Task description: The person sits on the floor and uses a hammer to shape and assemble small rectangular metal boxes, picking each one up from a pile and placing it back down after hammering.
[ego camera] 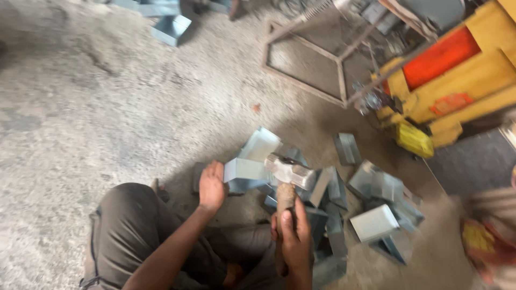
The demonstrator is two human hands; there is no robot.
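Item: hammer (pixel 287 174), wooden handle clamped in your right hand (pixel 293 233), head just above the bent sheet-metal piece (pixel 244 171). Your left hand (pixel 211 188) lies flat against that piece's left end. Risk: a glancing blow likely catches those fingers or kicks the piece sideways.

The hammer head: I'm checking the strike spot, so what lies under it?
The hammer head sits over a bent grey sheet-metal piece steadied by the left hand; the right hand grips the wooden handle. The exact contact point is covered.
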